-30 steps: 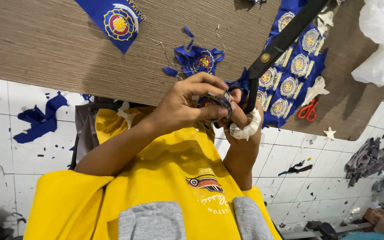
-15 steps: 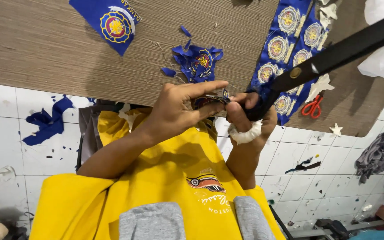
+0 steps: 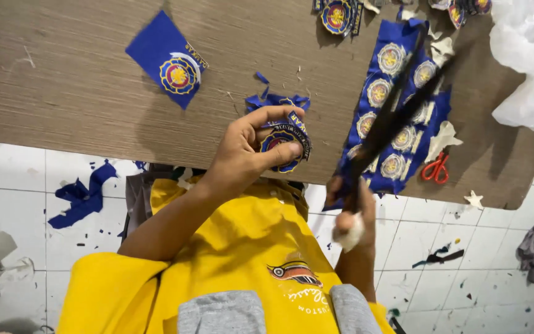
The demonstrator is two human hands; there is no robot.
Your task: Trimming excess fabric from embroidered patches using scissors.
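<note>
Now: round patch in 1 hand, scissors in the other

The round blue patch [image 3: 284, 141] is pinched between thumb and fingers of the left hand [image 3: 251, 148], just above the table edge [image 3: 81, 105]. The right hand [image 3: 350, 213] grips black scissors [image 3: 397, 117], blades parted, over a blue strip of patches [image 3: 397, 167]. Small red scissors [image 3: 435, 168] lie nearby.

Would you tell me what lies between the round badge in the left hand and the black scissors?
In the head view, only bare brown tabletop separates badge from scissors.

Bright even light, soft shadows, motion-blurred scissors [image 3: 397, 105]
</note>
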